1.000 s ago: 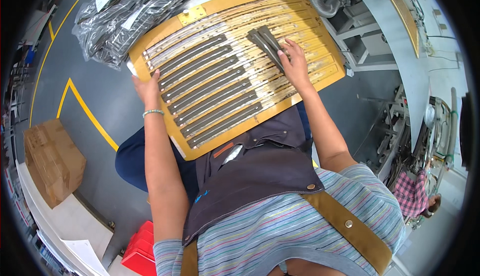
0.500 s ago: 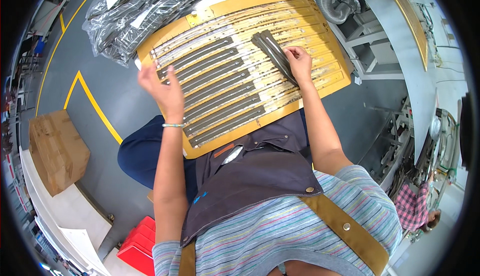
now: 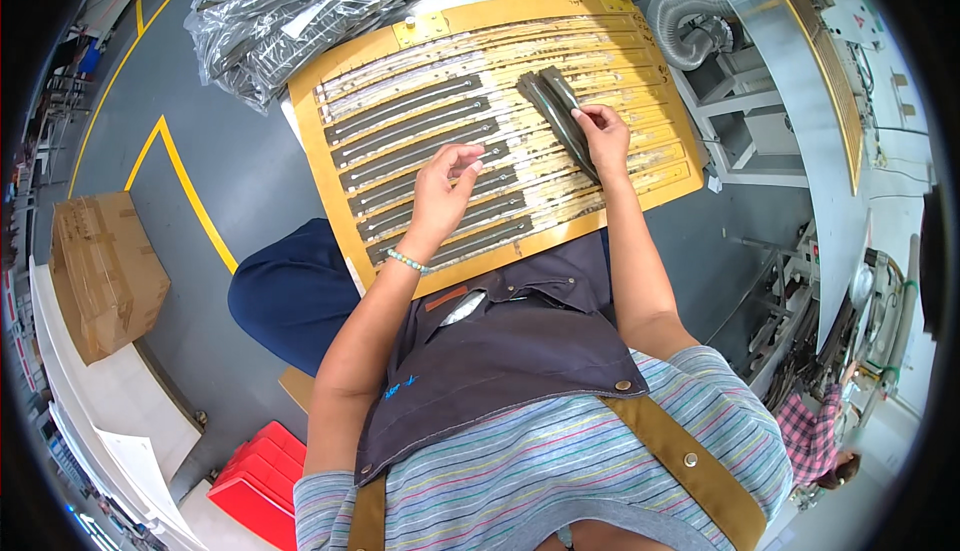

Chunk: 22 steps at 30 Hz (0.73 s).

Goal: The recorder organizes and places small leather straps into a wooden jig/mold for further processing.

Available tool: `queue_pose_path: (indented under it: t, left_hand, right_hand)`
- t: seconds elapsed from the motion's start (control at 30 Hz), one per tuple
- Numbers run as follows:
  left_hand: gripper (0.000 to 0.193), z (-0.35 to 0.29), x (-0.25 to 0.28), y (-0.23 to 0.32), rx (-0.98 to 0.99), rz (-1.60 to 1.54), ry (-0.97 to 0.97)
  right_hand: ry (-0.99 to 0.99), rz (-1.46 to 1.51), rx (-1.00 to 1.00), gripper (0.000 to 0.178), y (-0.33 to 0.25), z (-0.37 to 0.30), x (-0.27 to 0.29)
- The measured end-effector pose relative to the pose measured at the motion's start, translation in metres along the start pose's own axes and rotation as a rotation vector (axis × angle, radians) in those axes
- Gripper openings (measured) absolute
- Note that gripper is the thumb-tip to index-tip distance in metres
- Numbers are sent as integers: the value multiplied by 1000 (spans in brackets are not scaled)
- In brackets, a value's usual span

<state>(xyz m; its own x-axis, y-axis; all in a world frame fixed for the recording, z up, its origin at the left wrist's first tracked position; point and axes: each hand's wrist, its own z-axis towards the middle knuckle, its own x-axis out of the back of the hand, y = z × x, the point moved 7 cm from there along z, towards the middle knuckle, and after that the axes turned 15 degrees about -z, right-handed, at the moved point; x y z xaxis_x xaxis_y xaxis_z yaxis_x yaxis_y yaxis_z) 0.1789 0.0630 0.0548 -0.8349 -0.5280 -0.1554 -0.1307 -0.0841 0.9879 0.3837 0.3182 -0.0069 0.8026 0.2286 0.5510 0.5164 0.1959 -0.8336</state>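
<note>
A yellow slotted board (image 3: 503,9) lies slanted across my lap and the surface beyond. Several dark zippers (image 3: 405,111) are laid in parallel rows in its left half, their silvery teeth running lengthwise. My right hand (image 3: 607,141) is closed in a pinch on a small bundle of loose dark zippers (image 3: 557,114), which lies diagonally over the board's worn right half. Over the right ends of the laid zippers hovers my left hand (image 3: 446,189), its fingers loosely bent and the thumb apart, with nothing visible in it.
Clear plastic bags (image 3: 290,21) of dark goods are heaped beyond the board's far left corner. A ribbed hose (image 3: 690,26) and a white metal frame (image 3: 745,116) stand at the far right. At left are a cardboard box (image 3: 105,276) and a red bin (image 3: 260,481).
My left hand has moved right from the board's left edge to the middle of the rows. The right hand keeps its pinch on the zippers, barely shifted. The view has shifted slightly.
</note>
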Motion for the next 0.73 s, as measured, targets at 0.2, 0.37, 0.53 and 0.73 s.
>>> queue_pose_path:
  t: [0.2, 0.37, 0.53, 0.73]
  left_hand:
    - [19, -3, 6, -10, 63, -1, 34]
    - [21, -2, 1, -20, 141, -93, -5]
    - [28, -6, 2, -18, 238, -427, -42]
    - [32, -15, 41, -45, 412, -276, 39]
  right_hand:
    - [59, -147, 160, 13, -25, -12, 7]
    - [108, -160, 331, 12, -57, -18, 12]
    - [-455, -84, 467, 8, -146, -66, -27]
    - [-722, -290, 510, 13, -174, -104, -73]
